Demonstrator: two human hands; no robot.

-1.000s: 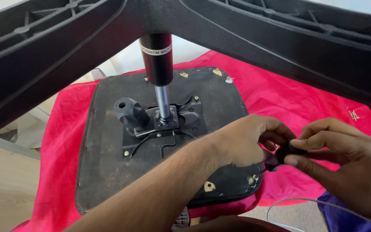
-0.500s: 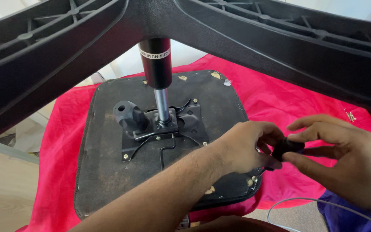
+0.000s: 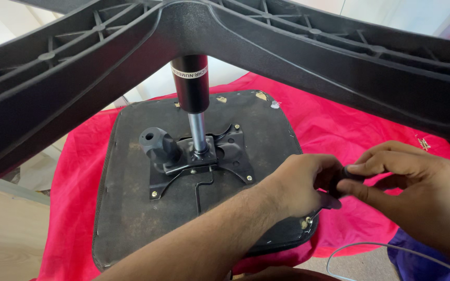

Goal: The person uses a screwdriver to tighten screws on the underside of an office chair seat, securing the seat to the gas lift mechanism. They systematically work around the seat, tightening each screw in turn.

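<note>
Both my hands have drifted lower along the upturned chair seat (image 3: 131, 208)'s right edge; left hand (image 3: 300, 182) and right hand (image 3: 412, 182) pinch one small black knob (image 3: 344, 177) together.

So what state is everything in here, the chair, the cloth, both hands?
Chair seat: upside down on the cloth.
Gas cylinder: upright, fitted between seat plate and base.
Star base: on top, legs spread.
Red cloth: spread out, wrinkled.
Left hand: fingers closed on the small black part.
Right hand: pinching the small black part.
</note>
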